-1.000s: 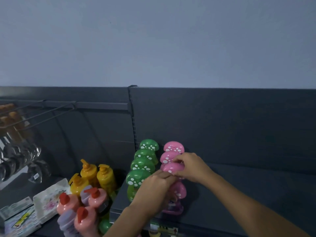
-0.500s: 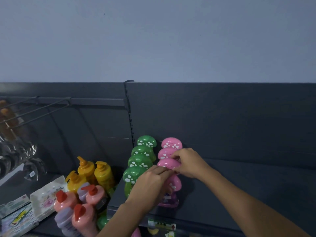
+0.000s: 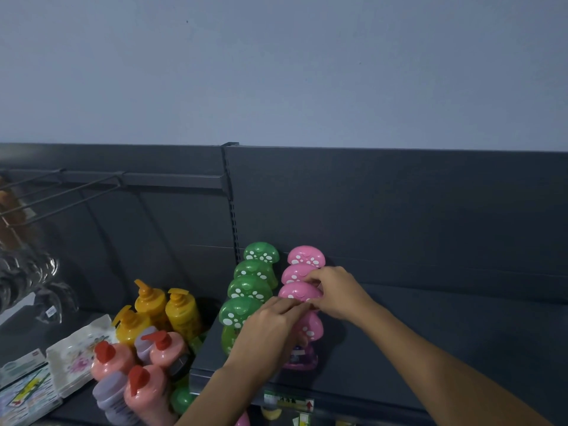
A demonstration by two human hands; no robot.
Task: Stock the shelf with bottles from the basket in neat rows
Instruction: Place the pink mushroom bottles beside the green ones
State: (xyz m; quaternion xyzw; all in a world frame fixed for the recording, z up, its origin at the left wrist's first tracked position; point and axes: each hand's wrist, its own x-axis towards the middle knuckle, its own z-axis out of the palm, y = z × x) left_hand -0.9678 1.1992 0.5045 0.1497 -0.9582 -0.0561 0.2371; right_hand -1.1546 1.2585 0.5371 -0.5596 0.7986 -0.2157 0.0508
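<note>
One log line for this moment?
step: aligning row | right hand: pinches third pink mushroom-cap bottle | left hand: touches same cap

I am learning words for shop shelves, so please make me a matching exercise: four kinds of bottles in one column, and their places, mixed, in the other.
1. green bottles
2. pink bottles
3. yellow bottles
4. red-capped bottles

a. lower shelf, nearest the camera
b. right hand pinches one cap
c. upper shelf, left row
d. lower shelf, behind the red caps

Pairs: 1-c, 2-b, 3-d, 4-a
</note>
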